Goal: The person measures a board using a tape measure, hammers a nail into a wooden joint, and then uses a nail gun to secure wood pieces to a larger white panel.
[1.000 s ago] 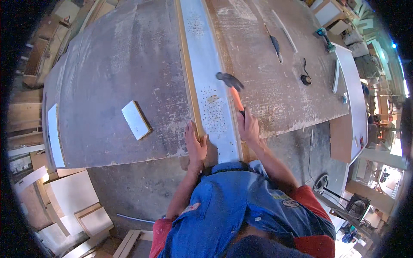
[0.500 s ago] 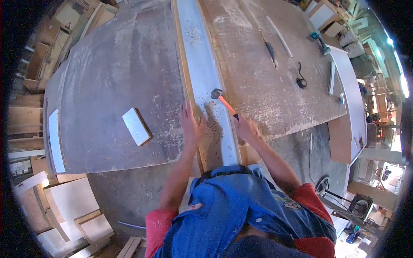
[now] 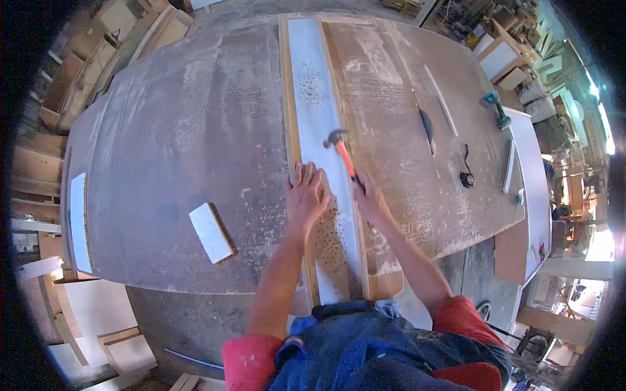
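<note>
On the left of the scuffed brown table we see a white block, flat-sided, prob. light & stiff. Next, our left hand is at the left rim of the long white board, fingers bent & a bit apart; can't tell how hard it presses. The board runs near to far mid-table, smooth w/ tan rims & dark bits; prob. stiff & a bit heavy, best held by the rims. Our right hand wraps the hammer's dark grip, its grey head over the board; prob. top-heavy, so hold low. To the right: round tape measure.
</note>
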Action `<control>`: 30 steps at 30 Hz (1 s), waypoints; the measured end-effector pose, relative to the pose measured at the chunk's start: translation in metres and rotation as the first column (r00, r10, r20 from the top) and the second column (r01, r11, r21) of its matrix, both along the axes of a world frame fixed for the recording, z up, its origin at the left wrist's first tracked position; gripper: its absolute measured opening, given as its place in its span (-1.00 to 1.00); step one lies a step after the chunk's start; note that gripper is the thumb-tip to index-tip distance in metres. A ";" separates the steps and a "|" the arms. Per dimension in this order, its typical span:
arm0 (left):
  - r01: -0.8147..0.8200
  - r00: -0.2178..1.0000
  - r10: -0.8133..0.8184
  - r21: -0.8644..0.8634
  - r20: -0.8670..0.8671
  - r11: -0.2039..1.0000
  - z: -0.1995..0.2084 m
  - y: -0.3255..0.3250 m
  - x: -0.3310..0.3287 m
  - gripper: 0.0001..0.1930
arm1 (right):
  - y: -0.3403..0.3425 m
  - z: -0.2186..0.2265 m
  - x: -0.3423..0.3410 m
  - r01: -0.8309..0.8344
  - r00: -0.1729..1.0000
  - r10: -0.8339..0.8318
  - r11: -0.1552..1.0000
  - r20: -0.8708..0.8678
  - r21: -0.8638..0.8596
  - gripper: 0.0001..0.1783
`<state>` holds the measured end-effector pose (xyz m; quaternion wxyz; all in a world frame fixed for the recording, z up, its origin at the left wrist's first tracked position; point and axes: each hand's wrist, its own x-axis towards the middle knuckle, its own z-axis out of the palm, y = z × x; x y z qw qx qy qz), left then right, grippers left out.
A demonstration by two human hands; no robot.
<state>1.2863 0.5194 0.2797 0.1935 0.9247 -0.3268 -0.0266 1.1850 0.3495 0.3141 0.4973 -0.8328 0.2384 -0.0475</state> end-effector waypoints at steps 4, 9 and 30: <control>-0.020 0.999 0.022 0.064 -0.029 0.998 0.007 -0.003 0.003 -0.35 | -0.036 -0.010 0.141 -0.006 0.988 0.025 0.993 0.153 -0.122 -0.51; -0.027 0.998 0.031 0.072 -0.060 0.997 0.005 -0.007 0.009 -0.41 | -0.068 0.013 0.284 0.093 0.908 0.076 0.922 0.411 -0.377 -0.50; -0.036 0.998 0.038 0.031 -0.045 0.999 0.006 -0.006 0.007 -0.40 | -0.082 -0.023 0.335 -0.030 0.992 0.099 0.797 0.081 -0.603 -0.41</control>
